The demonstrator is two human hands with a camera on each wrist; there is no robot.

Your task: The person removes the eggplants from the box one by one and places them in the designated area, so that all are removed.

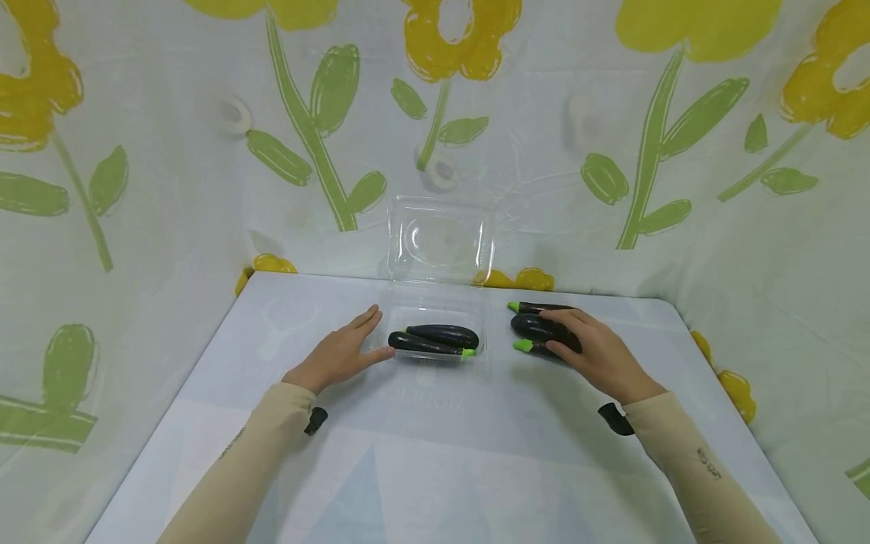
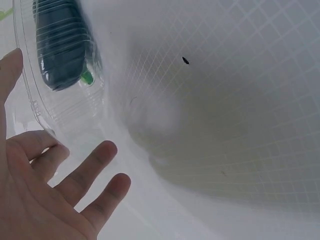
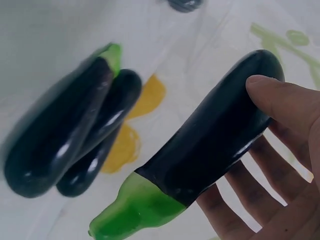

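Observation:
My right hand (image 1: pixel 598 353) holds a dark eggplant (image 3: pixel 215 130), thumb on one side and fingers round the other. In the right wrist view its green stem end points to the lower left. More eggplants lie beside it, such as one with a green tip (image 3: pixel 55 130). A clear hinged plastic box (image 1: pixel 435 306) stands on the table with its lid up, and two eggplants (image 1: pixel 435 341) lie in it. At its left side is my left hand (image 1: pixel 340 353), fingers spread. Its thumb is by the front corner; the left wrist view shows fingertips (image 2: pixel 106 150) close to the box wall.
The raised clear lid (image 1: pixel 440 238) stands up behind the box near the table's back edge. Behind the white table (image 1: pixel 421 453) hangs a cloth (image 1: pixel 530 151) printed with yellow flowers and green leaves. Both wrists carry black bands.

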